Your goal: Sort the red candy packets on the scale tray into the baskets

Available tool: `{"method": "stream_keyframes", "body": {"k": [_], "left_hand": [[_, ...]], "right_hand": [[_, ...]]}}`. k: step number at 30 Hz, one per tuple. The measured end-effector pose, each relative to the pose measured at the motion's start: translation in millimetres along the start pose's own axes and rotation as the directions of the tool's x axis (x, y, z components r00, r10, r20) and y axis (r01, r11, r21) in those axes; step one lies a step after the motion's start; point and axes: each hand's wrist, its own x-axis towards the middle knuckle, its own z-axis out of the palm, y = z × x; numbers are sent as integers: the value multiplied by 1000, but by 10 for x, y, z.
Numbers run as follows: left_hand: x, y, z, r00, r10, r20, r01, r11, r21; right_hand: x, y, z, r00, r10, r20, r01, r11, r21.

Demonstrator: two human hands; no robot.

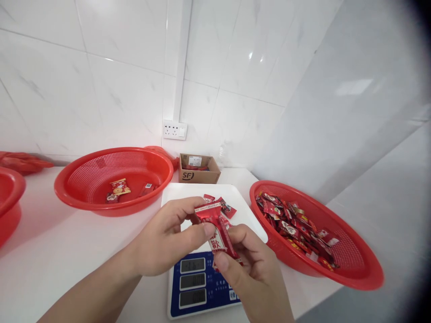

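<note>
Above the white scale (178,192), my left hand (168,240) and my right hand (251,269) both pinch a red candy packet (217,229) with white lettering. The left thumb presses its upper part and the right thumb its lower end. Part of another red wrapper shows behind it, by the right fingers. Several red packets (229,208) lie on the scale's plate beyond the hands. The scale's blue panel (178,305) with three displays is below the hands, partly covered by them.
At the right, a red basket (357,269) holds many wrapped candies. Another red basket (77,202) at the left has a few packets. A cardboard box (200,176) stands behind the scale, and a red basket (10,193) is cut off at the left edge.
</note>
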Motion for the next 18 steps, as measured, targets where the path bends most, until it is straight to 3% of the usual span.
{"method": "stream_keyframes", "body": {"k": [3,7,10,13,16,18], "left_hand": [[1,-5,7,1000,7,-27,-7,1000,-23],[57,-26,1,999,-38,34,39,999,-16],[118,-40,6,988,-105,109,96,991,89],[156,-45,27,979,-132,156,94,968,231],[145,-71,12,993,-107,54,74,900,430],[110,-124,-70,992,-100,-76,126,785,607]], "right_hand": [[27,7,16,996,-15,83,17,1000,-13],[130,111,-2,985,-20,170,21,1000,-7],[215,233,-81,978,10,207,2,998,-60],[262,320,-208,986,28,162,-12,995,-98],[296,361,-367,992,29,124,-17,995,-100],[347,384,-493,997,9,73,-1,994,-109]]}}
